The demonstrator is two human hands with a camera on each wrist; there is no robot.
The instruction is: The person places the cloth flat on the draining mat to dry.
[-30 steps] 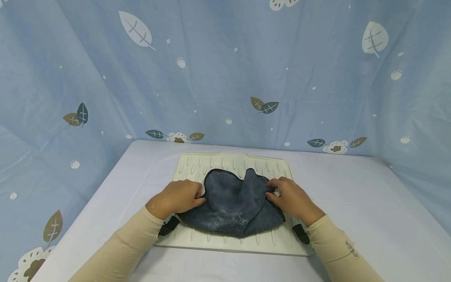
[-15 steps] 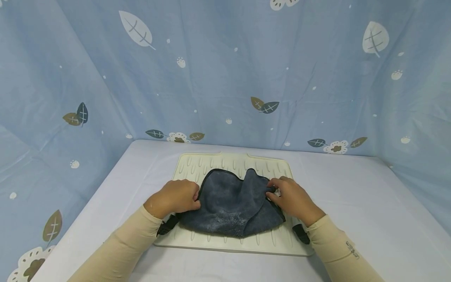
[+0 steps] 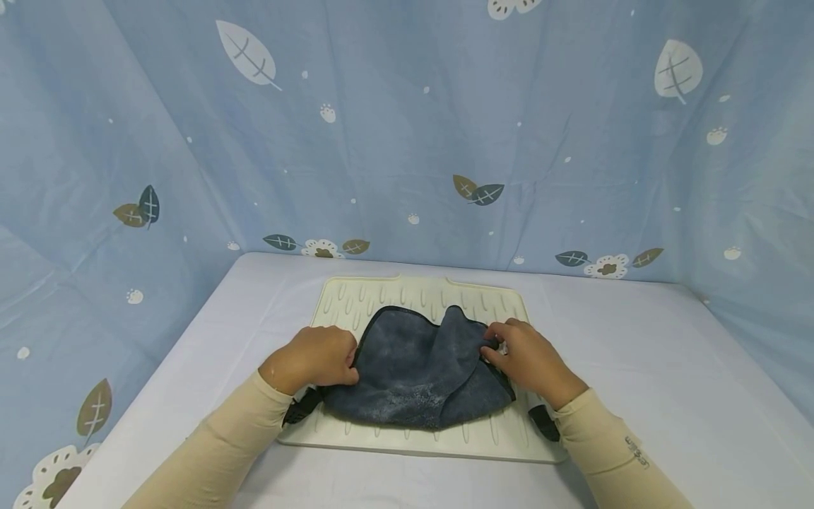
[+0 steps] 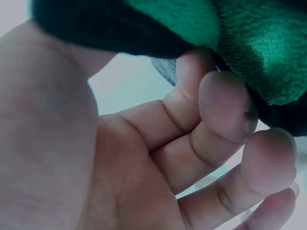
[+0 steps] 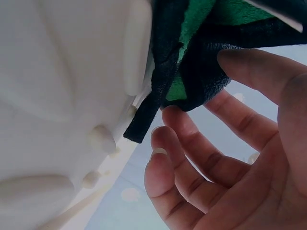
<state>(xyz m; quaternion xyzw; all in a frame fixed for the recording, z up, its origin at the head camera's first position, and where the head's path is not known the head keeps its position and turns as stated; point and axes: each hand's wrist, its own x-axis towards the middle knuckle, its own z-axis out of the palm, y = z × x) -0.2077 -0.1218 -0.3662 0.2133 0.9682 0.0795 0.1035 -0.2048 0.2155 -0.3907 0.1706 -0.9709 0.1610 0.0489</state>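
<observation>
A dark grey cloth (image 3: 407,367) with black edging lies bunched on a cream ridged mat (image 3: 477,442). My left hand (image 3: 321,357) pinches the cloth's left edge between thumb and fingers. In the left wrist view, the cloth's green fuzzy underside (image 4: 268,52) shows above the curled fingers (image 4: 223,103). On the opposite side, my right hand (image 3: 524,357) pinches the upper right edge. The right wrist view shows the thumb (image 5: 264,72) and a finger on the cloth's corner (image 5: 206,76), while the other fingers curl below it. Part of the cloth beneath the folds is hidden.
The mat lies on a white-covered table (image 3: 636,367). Behind and to the left hangs a blue curtain (image 3: 394,141) printed with leaves and flowers. Dark wrist-camera pieces sit under both wrists, close to the mat.
My left hand has shifted slightly left, pulling the cloth's left edge with it and straightening that side. The right hand has hardly moved.
</observation>
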